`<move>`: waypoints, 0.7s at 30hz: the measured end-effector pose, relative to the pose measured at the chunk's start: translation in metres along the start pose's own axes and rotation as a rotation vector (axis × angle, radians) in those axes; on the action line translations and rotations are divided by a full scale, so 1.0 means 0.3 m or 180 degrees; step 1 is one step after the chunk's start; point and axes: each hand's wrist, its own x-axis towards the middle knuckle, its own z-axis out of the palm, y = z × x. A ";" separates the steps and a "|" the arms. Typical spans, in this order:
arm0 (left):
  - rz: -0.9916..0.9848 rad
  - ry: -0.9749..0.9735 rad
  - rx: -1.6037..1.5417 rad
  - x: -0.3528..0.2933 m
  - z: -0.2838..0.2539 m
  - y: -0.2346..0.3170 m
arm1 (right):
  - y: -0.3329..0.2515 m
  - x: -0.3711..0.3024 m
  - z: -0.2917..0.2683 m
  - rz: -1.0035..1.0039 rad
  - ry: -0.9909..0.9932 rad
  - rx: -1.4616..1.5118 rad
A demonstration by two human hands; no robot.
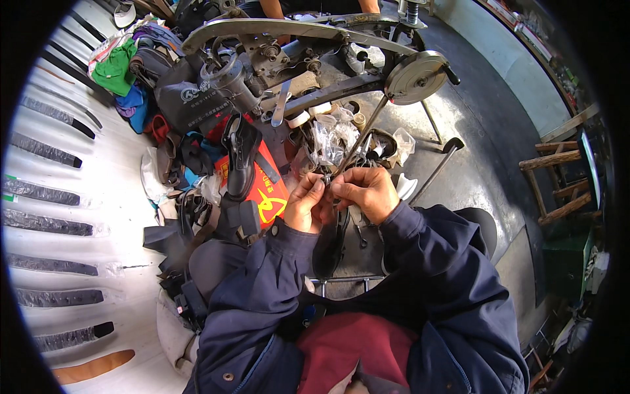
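Note:
My left hand (306, 205) and my right hand (367, 193) meet in front of me, both closed in a pinch. Between their fingertips sits a small shiny piece (327, 178), too small to name. A thin metal rod of the machine passes just behind my fingers. To the left of my hands, a black leather shoe (241, 157) rests by a red and yellow bag (270, 198). Below them, another dark shoe (330, 246) is partly hidden by my left hand and sleeve.
A hand-cranked sewing machine with a round wheel (417, 77) stands ahead. Clear plastic bags (333, 141) and small containers lie beneath it. Bags and cloths, including a green cloth (115, 69), pile up left. A wooden stool (561, 174) stands right. Another person's arm (272, 8) shows at the top.

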 end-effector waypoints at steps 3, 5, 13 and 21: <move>0.0000 -0.0004 0.0060 0.000 -0.001 0.002 | -0.006 -0.002 0.001 0.0027 0.0004 0.0000; -0.0005 -0.0023 0.0078 0.000 -0.003 0.002 | -0.008 -0.002 0.000 0.0038 -0.0015 0.0020; -0.0012 -0.0107 0.0134 0.003 -0.002 0.005 | -0.008 0.000 -0.004 0.0107 -0.0143 0.0161; 0.0069 -0.0086 0.0353 0.001 0.010 0.014 | 0.000 0.002 -0.010 0.0156 -0.0165 0.0177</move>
